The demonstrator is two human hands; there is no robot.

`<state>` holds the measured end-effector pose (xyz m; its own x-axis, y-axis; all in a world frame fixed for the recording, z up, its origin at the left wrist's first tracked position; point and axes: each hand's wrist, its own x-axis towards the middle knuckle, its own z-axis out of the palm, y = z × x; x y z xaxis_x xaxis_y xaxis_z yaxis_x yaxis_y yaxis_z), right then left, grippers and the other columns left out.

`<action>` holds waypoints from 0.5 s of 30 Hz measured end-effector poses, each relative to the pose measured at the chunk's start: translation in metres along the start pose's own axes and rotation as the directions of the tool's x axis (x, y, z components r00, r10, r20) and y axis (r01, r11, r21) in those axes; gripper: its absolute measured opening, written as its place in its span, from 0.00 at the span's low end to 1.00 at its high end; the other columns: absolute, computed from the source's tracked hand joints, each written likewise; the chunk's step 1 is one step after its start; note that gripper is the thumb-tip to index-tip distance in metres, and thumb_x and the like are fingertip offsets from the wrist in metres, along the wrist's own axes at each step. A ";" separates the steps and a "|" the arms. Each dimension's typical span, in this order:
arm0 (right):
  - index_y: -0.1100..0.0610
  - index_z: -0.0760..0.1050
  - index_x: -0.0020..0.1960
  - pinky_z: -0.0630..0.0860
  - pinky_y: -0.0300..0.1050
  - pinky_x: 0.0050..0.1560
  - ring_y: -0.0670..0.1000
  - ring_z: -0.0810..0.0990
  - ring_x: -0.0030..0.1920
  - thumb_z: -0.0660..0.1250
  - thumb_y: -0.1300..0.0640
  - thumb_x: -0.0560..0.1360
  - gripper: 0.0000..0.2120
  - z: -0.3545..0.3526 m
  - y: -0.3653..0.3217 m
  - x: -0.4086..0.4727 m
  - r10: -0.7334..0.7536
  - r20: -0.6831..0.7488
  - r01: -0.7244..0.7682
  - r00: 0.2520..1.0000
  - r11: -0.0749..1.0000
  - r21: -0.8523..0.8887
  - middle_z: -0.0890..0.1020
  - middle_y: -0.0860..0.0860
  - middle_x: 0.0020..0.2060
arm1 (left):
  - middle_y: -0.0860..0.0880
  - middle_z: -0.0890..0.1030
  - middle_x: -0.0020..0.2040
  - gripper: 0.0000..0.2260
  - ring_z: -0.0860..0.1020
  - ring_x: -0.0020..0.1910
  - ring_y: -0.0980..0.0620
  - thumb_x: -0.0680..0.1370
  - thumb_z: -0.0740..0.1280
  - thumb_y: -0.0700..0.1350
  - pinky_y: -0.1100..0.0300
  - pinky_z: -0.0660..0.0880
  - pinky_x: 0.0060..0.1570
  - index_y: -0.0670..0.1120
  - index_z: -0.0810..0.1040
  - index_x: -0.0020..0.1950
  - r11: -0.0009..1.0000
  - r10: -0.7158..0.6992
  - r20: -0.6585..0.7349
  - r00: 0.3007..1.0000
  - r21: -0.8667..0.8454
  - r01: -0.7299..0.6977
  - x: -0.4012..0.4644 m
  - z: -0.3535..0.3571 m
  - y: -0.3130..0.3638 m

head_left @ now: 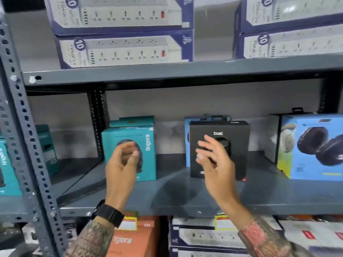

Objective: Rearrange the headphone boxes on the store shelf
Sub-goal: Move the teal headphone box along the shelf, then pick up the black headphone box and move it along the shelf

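A teal headphone box [144, 145] stands upright on the middle shelf [176, 197], left of centre. My left hand [121, 164] hovers in front of it with curled fingers, holding nothing. A black headphone box [235, 138] stands right of centre, with a light blue box [186, 141] partly hidden behind it. My right hand [215, 164] is raised before the black box, fingers apart, empty. A large blue headphone box [315, 145] stands at the far right. Whether either hand touches a box is unclear.
Power strip boxes [120, 49] are stacked on the upper shelf. More teal boxes [11, 164] fill the neighbouring bay past the perforated upright [27, 145]. Below sit an orange box [135, 238] and more power strip boxes [204, 236].
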<state>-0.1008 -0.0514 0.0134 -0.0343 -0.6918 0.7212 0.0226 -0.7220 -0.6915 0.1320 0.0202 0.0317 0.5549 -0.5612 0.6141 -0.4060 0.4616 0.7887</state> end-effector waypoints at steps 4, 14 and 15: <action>0.58 0.76 0.71 0.77 0.30 0.59 0.48 0.85 0.60 0.70 0.68 0.81 0.20 -0.070 0.001 0.012 -0.165 -0.271 0.118 0.948 0.976 -0.183 0.84 0.53 0.61 | 0.54 0.84 0.57 0.13 0.82 0.50 0.65 0.83 0.71 0.41 0.69 0.78 0.55 0.61 0.80 0.59 0.998 0.068 0.309 0.949 -0.029 -0.062 -0.016 0.082 0.015; 0.44 0.62 0.85 0.68 0.56 0.81 0.52 0.71 0.81 0.73 0.49 0.80 0.37 -0.137 0.077 0.041 0.449 0.026 -0.430 0.893 0.870 -0.242 0.70 0.46 0.82 | 0.54 0.66 0.86 0.31 0.69 0.82 0.53 0.88 0.63 0.44 0.52 0.63 0.84 0.53 0.53 0.89 0.977 -0.212 0.611 0.762 0.106 0.187 -0.017 0.163 -0.042; 0.43 0.62 0.84 0.68 0.57 0.82 0.48 0.71 0.80 0.72 0.49 0.79 0.37 -0.136 0.082 0.040 0.447 0.052 -0.423 0.893 0.874 -0.240 0.71 0.43 0.81 | 0.54 0.72 0.83 0.29 0.73 0.80 0.54 0.89 0.61 0.44 0.51 0.66 0.83 0.54 0.57 0.89 0.978 -0.206 0.602 0.771 0.104 0.181 -0.018 0.166 -0.044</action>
<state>-0.2364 -0.1371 -0.0195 0.0312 -0.9408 0.3375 -0.2059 -0.3364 -0.9189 0.0197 -0.1038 -0.0091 0.0748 -0.9417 0.3280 -0.3721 0.2789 0.8853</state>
